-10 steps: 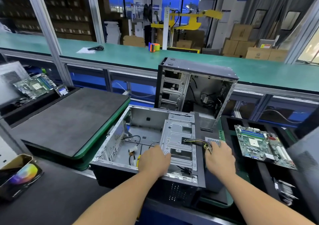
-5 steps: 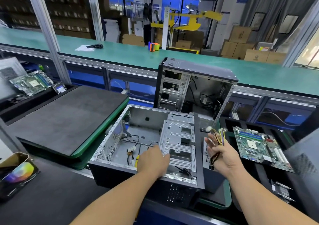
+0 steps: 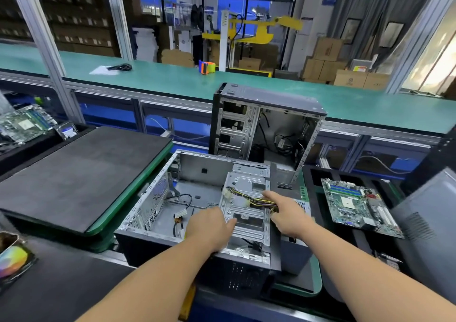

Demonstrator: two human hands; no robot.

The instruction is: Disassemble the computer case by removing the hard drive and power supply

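Note:
An open grey computer case (image 3: pixel 158 198) lies on its side in front of me. Inside it at the right is the silver drive cage (image 3: pixel 246 225). My left hand (image 3: pixel 209 228) rests on the cage's near left corner, thumb on the metal. My right hand (image 3: pixel 287 214) grips a bundle of yellow and black power cables (image 3: pixel 249 199) with white plugs, and the bundle lies across the cage. Its index finger points left along the wires. A silver meshed power supply (image 3: pixel 303 204) shows just behind that hand, outside the case's right wall, mostly hidden.
A second, upright open case (image 3: pixel 266 129) stands right behind. A green motherboard (image 3: pixel 357 205) lies in a black tray on the right. A black padded mat (image 3: pixel 81 173) lies to the left, with another motherboard (image 3: pixel 24 124) far left. A green bench (image 3: pixel 172 77) runs across the back.
My right hand, which held the cable bundle up beside the case, has come down and left, laying the cables over the drive cage. The left hand has barely moved.

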